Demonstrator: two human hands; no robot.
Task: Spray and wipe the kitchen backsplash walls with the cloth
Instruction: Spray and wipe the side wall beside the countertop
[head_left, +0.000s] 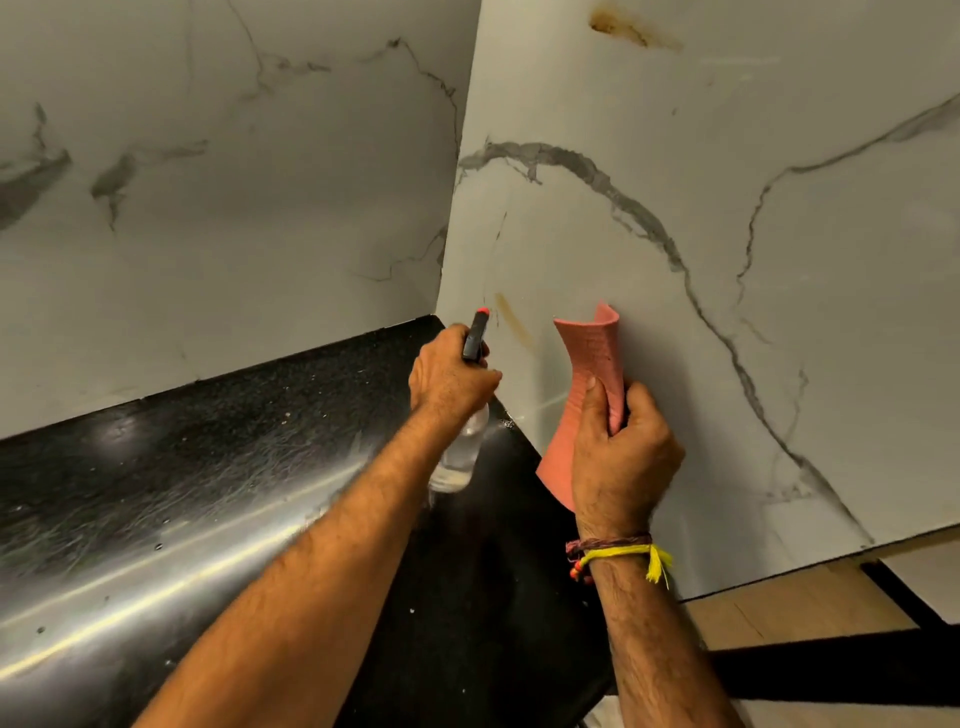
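Observation:
Two white marble-look backsplash walls meet in a corner: the left wall and the right wall. My left hand grips a clear spray bottle with a black head and red tip, the nozzle aimed at the right wall near the corner. My right hand holds a pink cloth, bunched upright just in front of the right wall. A brownish streak marks the wall between bottle tip and cloth. Another brown stain sits high on the right wall.
A glossy black speckled countertop runs under both walls, with small specks and a bright light reflection on it. At the lower right the right wall ends, and beyond its edge lie a tan floor and a dark strip.

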